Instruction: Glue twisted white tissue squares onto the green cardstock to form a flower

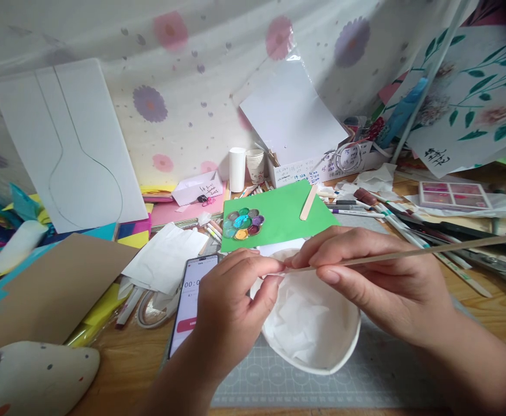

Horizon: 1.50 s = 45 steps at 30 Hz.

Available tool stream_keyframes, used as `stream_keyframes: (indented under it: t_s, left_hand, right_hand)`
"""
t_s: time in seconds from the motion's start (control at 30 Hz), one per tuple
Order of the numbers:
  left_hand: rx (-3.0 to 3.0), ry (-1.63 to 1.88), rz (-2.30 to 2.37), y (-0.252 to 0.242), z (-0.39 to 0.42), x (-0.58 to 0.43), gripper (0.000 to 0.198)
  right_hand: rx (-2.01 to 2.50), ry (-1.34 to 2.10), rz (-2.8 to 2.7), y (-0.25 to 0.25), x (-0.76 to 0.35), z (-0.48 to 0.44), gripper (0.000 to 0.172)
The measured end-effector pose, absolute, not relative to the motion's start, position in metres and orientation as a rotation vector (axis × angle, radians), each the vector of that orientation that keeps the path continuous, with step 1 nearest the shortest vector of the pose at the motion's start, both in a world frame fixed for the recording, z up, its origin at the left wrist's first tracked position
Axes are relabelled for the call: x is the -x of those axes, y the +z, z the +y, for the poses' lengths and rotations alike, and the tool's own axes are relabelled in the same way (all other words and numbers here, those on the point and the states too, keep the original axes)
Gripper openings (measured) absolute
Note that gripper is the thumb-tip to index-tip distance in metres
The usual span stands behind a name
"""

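Wooden stick (409,254) pinched level in right hand (374,283), tip nipped by left hand (231,300), both over white bowl (322,363) on mat (279,384). Judged: work at tip under way; steady grip needed.

Thin pale wooden stick (409,254) is showing a smooth, matt surface. White paper bowl (347,348) is holding crinkled matt tissue paper (300,323). Grey cutting mat (279,378) is looking matt and rubbery, flat green paper sheet (287,216) smooth and matt. Smartphone's glass screen (192,294) is gleaming glossily. Brown wooden worktop (499,315) is showing grain.
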<state>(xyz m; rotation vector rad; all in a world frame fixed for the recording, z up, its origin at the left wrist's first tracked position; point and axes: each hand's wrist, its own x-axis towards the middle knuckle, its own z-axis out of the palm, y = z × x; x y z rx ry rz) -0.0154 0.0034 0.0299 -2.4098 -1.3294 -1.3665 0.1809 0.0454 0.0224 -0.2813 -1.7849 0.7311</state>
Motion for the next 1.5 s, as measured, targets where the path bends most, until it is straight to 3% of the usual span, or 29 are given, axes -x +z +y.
stream_keyframes:
  t_s: [0.4,0.53,0.73,0.97,1.4,1.5]
  left_hand:
    - [2.311,-1.689,-1.38,0.018,0.003,0.02,0.035]
    - [2.296,-1.925,-1.289,0.018,-0.005,0.022,0.015]
    - [2.658,-1.812,-1.565,0.021,-0.006,0.019,0.014]
    - [2.615,-1.859,-1.799,0.018,-0.001,0.018,0.017]
    - [2.48,-2.339,-1.97,0.016,0.008,0.024,0.017]
    - [2.417,-2.286,-1.981,0.016,0.007,0.025,0.017]
  right_hand:
    - [0.309,0.706,-1.743,0.023,-0.18,0.046,0.017]
    - [0.332,0.701,-1.696,0.026,-0.181,0.043,0.016]
    - [0.23,0.817,-1.767,0.029,-0.18,0.042,0.015]
    - [0.253,0.805,-1.733,0.025,-0.181,0.045,0.013]
    - [0.309,0.97,-1.317,0.022,-0.197,0.067,0.005]
    - [0.258,1.013,-1.439,0.027,-0.205,0.067,0.007]
